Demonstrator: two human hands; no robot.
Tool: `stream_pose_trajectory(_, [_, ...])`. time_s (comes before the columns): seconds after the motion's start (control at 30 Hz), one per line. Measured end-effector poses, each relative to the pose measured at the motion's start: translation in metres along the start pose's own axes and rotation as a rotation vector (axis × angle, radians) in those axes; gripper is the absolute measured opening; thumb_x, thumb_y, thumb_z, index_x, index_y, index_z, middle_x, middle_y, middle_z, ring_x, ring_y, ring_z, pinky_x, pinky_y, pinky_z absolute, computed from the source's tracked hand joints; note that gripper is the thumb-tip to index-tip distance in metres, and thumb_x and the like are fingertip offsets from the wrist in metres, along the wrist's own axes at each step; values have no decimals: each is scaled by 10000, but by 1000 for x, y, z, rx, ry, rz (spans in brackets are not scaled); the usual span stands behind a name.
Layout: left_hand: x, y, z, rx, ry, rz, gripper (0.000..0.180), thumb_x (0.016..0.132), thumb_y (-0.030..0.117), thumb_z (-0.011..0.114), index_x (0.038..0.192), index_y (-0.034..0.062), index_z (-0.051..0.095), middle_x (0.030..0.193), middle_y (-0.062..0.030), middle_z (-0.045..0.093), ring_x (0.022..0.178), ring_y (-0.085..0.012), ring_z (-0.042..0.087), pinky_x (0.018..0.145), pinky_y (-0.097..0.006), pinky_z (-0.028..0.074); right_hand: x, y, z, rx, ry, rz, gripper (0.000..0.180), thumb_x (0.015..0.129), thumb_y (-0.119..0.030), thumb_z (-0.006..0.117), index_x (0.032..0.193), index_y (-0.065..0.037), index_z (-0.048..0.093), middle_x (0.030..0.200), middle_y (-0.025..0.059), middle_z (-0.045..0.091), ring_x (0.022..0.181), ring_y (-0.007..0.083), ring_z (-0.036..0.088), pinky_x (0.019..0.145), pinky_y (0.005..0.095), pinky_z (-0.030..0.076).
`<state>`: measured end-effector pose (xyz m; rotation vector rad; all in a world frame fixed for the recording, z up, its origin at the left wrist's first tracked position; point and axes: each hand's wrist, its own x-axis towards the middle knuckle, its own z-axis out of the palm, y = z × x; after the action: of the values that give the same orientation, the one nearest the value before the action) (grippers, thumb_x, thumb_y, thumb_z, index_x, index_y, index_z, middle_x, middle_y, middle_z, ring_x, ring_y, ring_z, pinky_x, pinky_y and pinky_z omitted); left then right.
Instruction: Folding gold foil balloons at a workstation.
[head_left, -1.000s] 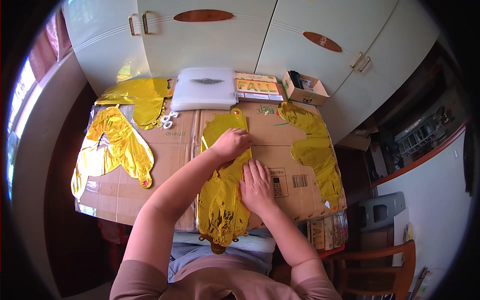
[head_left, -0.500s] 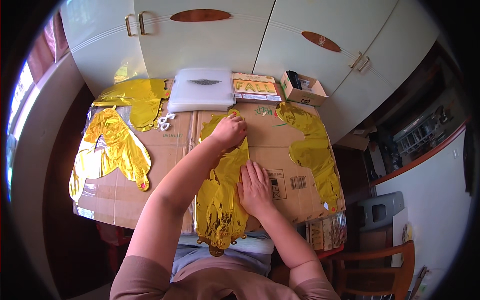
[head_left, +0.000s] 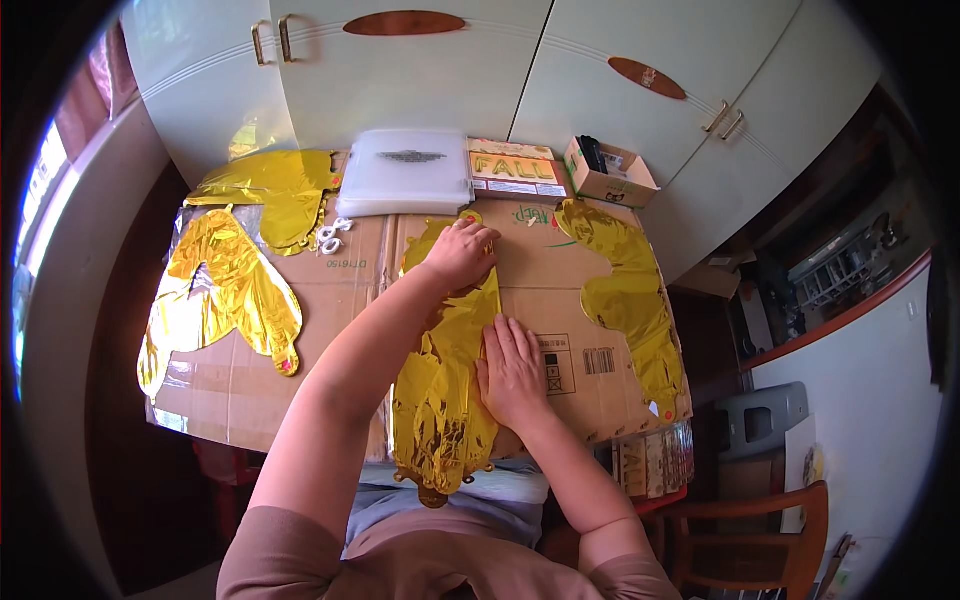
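A flat gold foil balloon point(head_left: 440, 380) lies lengthwise in front of me, its lower end hanging past the cardboard's near edge. Near its top, my left hand point(head_left: 464, 254) is closed, fingers curled on the foil at the right side; the fingertips are partly hidden. My right hand point(head_left: 514, 368) rests flat beside the balloon's right edge, fingers stretched out and touching the foil. Another gold foil balloon point(head_left: 630, 290), curved in shape, lies to the right. On the left is an arch-shaped gold balloon point(head_left: 250, 300), with one more gold balloon point(head_left: 270, 185) behind it.
Cardboard point(head_left: 330, 300) covers the table. Along the back stand a translucent plastic case point(head_left: 405, 185), a flat printed box point(head_left: 515, 175) and an open carton point(head_left: 615, 180) holding dark items. White ribbon or cord point(head_left: 330, 237) lies near the case. A wooden chair point(head_left: 760, 515) is at the right.
My left hand has shifted very slightly on the foil, toward the right. The right hand stays in nearly the same place, and the view has tilted a little.
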<state>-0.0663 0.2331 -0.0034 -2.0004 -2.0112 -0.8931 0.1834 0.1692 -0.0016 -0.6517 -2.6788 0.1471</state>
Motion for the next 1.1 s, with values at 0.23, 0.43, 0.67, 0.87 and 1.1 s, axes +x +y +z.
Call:
stream_pose_trajectory(0.23, [-11, 9, -28, -104, -7, -5, 280, 902, 246, 663, 1142, 109, 705, 1139, -97, 677, 1153, -314, 599, 969, -433, 478, 0, 1, -1, 3, 41, 10, 522, 946, -224, 610, 1399, 14, 507, 1513, 226, 453, 1414, 388, 406, 1185, 533, 280])
stream_pose_trajectory(0.43, [-53, 19, -65, -91, -66, 14, 352, 929, 294, 656, 1209, 82, 675, 1270, -124, 630, 1276, -329, 532, 1062, -464, 422, 2, 4, -2, 61, 64, -19, 515, 932, -247, 633, 1357, 30, 548, 1477, 242, 479, 1380, 399, 434, 1174, 545, 293])
stream_pose_trajectory(0.67, [-125, 5, -103, -54, -47, 10, 497, 937, 337, 658, 1343, 58, 590, 1395, -171, 555, 1381, -392, 452, 1165, -488, 338, 6, 11, -5, 220, 145, -59, 446, 928, -220, 657, 1274, 60, 617, 1413, 252, 540, 1316, 419, 478, 1146, 540, 332])
stream_pose_trajectory(0.87, [-130, 10, -107, -10, -185, 76, 496, 915, 319, 672, 1328, 60, 579, 1406, -184, 541, 1378, -375, 460, 1168, -497, 335, 9, 14, -4, 256, 138, -67, 403, 950, -187, 628, 1271, 57, 616, 1385, 247, 547, 1299, 416, 477, 1128, 520, 351])
stream_pose_trajectory(1.1, [-139, 27, -110, -48, 38, 152, 424, 873, 274, 716, 1234, 65, 633, 1348, -180, 576, 1337, -380, 499, 1149, -505, 370, 7, 10, -1, 152, 98, -64, 496, 916, -223, 670, 1320, 51, 580, 1438, 231, 509, 1345, 403, 438, 1156, 511, 319])
